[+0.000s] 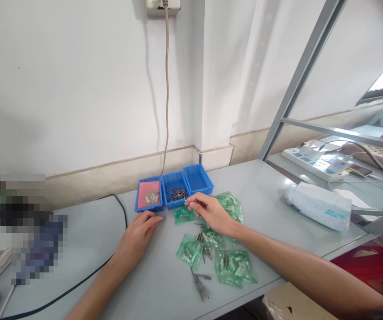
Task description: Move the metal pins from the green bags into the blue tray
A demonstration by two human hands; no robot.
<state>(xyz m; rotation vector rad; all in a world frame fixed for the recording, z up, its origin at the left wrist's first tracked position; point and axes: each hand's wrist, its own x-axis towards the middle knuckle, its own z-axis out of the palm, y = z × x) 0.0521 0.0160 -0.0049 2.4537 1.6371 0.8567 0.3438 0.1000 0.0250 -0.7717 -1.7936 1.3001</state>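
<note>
My right hand pinches a small, thin metal pin between thumb and fingertips, at the front edge of the middle blue bin. A heap of small dark metal pins lies in that bin. My left hand rests on the table in front of the left blue bin, thumb and fingers drawn together; a tiny dark thing shows at the tips, too small to name. Below my right hand are green plastic bags of small metal parts, and loose metal shafts lie nearer the table's edge.
The left bin holds pink material and a small clear bag. A third blue bin stands to the right. A black cable crosses the table on the left. Rightward are a white-blue packet, a metal frame and another person's arm.
</note>
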